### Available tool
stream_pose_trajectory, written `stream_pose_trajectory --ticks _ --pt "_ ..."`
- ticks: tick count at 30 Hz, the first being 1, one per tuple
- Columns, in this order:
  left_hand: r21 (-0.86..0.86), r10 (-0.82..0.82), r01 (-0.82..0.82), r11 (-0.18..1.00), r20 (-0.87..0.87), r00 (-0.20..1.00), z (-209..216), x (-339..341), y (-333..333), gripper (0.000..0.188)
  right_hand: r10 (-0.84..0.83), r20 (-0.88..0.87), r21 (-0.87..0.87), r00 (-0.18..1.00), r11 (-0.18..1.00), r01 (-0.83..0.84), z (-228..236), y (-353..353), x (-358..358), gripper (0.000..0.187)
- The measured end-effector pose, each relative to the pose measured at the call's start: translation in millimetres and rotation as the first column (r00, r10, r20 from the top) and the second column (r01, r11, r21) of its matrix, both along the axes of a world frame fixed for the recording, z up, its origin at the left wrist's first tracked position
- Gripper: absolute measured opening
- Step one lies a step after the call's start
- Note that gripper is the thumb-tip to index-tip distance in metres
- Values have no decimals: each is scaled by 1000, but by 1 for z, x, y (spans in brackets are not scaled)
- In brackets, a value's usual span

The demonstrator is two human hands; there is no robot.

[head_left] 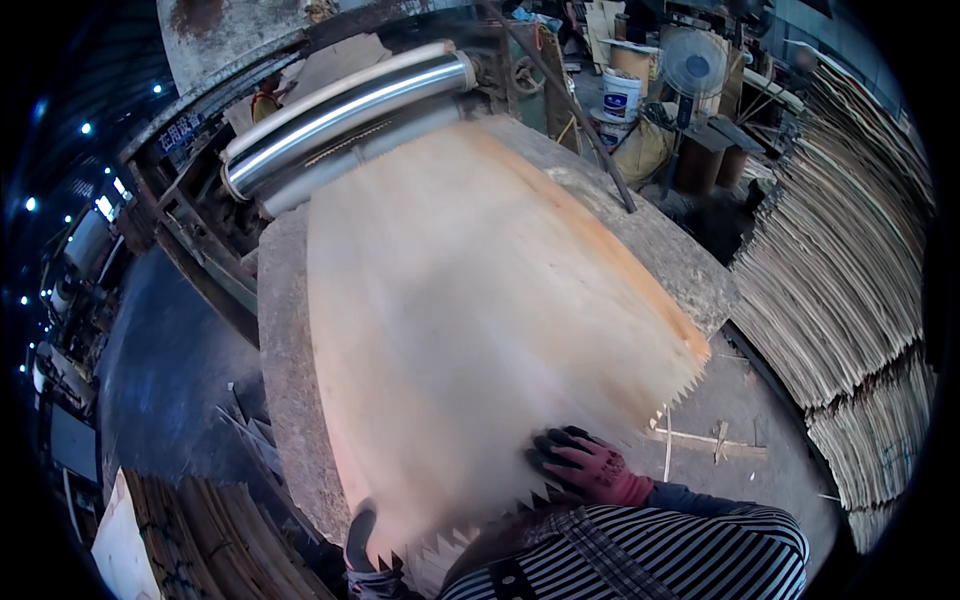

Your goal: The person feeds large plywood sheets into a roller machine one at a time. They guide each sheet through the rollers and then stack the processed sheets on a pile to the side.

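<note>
**Veneer sheet on a stone-grey table, both gloved hands at its near edge**

The table (285, 330) is a broad grey slab, rough and speckled, running away from the person toward a machine. One pale veneer sheet (470, 320) covers most of it, with an orange-brown band along its right edge and a saw-toothed near edge. The sheet's far end lies at two shiny metal rollers (350, 110), stacked one above the other across the head of the table.

The room is a cluttered workshop. The floor (165, 370) on the left is dark and bare-looking, with a row of small bright lights at the far left rim. On the right stands a tall stack of veneer (840, 270), its layers curling at the edges. Behind it are one fan (693, 62) and one white bucket (621, 95). At lower left lies a bundle of thin strips (200, 540). A few wood scraps (705, 442) lie on the pale floor by the table's right corner.

The right hand (585, 465), in a red glove with black fingertips, rests flat on the sheet near its toothed edge, fingers spread and pressed down, not closed around anything. The left hand (365, 550), in a dark glove, is at the sheet's near-left corner; the sheet hides most of it, so its grip cannot be told.
</note>
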State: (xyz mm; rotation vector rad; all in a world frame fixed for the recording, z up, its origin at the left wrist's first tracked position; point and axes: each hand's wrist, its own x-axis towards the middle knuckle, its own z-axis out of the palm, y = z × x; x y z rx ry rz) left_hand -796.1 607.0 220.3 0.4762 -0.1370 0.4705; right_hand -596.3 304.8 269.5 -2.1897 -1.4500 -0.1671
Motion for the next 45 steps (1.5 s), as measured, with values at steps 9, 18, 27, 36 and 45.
stream_pose_trajectory --ticks 9,18,27,36,45 --pt "325 467 -339 883 -535 704 -94 10 2 40 34 202 -26 979 999 -30 -53 111 114 38" --pt "827 767 114 550 -555 323 -100 28 -46 38 -3 89 105 996 994 -6 -84 230 226 39" --pt "770 967 638 -30 -139 213 -95 56 -48 76 -36 34 7 999 999 36 -60 211 186 57" --pt "951 845 148 271 -308 438 -95 48 -26 52 -47 -114 -269 992 963 14 -76 36 64 71" --pt "585 449 -92 806 -502 739 94 48 -57 48 -27 83 82 996 996 21 -75 -20 13 56"
